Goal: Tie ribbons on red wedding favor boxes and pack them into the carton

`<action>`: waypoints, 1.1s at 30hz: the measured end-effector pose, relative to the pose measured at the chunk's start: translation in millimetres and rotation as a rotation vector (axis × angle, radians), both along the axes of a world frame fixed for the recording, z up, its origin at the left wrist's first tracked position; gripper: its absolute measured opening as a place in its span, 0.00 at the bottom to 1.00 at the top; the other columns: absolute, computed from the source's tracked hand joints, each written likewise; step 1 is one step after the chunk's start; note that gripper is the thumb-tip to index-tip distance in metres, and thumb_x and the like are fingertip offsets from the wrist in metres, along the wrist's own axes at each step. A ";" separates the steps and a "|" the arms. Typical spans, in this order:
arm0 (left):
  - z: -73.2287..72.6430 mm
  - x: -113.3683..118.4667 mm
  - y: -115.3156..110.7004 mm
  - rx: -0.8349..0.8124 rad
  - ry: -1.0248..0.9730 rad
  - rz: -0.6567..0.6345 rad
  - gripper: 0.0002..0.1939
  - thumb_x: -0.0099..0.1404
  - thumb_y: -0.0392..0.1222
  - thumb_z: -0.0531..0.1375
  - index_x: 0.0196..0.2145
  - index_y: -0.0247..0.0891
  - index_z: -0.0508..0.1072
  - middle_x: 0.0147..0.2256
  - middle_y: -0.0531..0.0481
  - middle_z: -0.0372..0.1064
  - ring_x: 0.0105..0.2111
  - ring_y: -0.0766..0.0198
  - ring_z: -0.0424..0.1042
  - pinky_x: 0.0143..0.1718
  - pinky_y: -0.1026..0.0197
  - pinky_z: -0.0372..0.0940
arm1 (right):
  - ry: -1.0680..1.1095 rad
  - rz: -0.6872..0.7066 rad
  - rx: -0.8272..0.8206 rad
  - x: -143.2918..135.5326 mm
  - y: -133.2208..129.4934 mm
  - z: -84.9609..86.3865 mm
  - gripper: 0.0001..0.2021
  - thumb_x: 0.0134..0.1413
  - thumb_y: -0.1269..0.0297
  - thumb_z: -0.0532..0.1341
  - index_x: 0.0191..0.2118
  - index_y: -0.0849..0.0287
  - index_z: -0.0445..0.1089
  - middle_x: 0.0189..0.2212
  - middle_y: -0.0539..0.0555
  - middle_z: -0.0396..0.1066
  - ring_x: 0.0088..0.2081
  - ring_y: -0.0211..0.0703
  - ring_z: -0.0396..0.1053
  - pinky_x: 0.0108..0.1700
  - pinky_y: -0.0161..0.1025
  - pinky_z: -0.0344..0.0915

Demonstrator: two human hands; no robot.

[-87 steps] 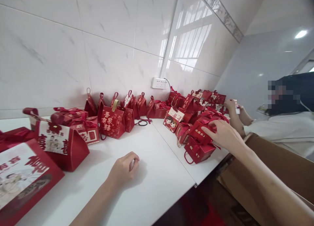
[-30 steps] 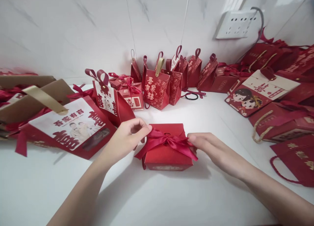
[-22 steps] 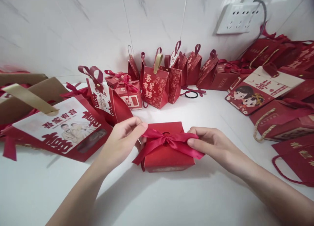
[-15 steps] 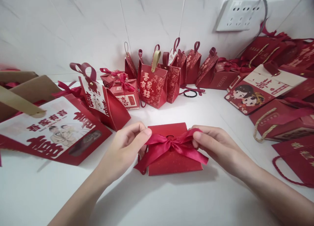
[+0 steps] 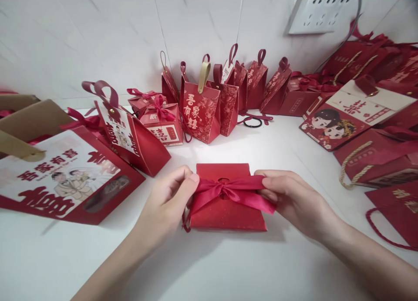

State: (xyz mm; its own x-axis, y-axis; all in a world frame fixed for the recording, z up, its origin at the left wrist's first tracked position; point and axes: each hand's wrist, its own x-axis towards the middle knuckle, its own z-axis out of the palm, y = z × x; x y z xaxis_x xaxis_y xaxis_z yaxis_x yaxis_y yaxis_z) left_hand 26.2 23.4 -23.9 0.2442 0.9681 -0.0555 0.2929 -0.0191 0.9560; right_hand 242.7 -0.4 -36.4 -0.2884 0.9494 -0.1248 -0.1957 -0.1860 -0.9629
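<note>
The red ribbon — likely soft, slippery, best being gripped full-width — is being pinched either side of its knot by left hand and right hand; the box, seemingly light card, is being framed between fingertips.

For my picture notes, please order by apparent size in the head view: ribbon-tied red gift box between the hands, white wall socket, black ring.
1. Ribbon-tied red gift box
2. White wall socket (top cut off)
3. Black ring
</note>
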 end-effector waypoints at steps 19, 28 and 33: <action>-18.7 7.5 0.9 0.072 -0.159 0.009 0.17 0.60 0.51 0.56 0.21 0.38 0.58 0.19 0.58 0.55 0.18 0.73 0.55 0.18 0.70 0.54 | -0.694 0.194 0.482 15.8 3.5 3.5 0.60 0.34 0.56 0.71 0.64 0.54 0.26 0.55 0.66 0.53 0.52 0.57 0.61 0.46 0.48 0.67; -28.1 0.8 11.5 0.299 0.001 -0.047 0.12 0.55 0.45 0.61 0.24 0.38 0.62 0.25 0.56 0.62 0.27 0.68 0.63 0.31 0.65 0.59 | -0.808 0.019 1.078 14.2 23.7 -17.4 0.51 0.39 0.70 0.66 0.63 0.52 0.32 0.60 0.65 0.47 0.61 0.59 0.52 0.58 0.56 0.58; -25.6 -0.1 13.4 0.237 0.214 -0.020 0.14 0.56 0.50 0.59 0.23 0.37 0.66 0.22 0.55 0.64 0.24 0.67 0.63 0.27 0.64 0.59 | -0.854 -0.060 1.054 19.4 29.8 -21.4 0.49 0.38 0.70 0.65 0.64 0.52 0.35 0.57 0.65 0.49 0.60 0.58 0.53 0.56 0.55 0.60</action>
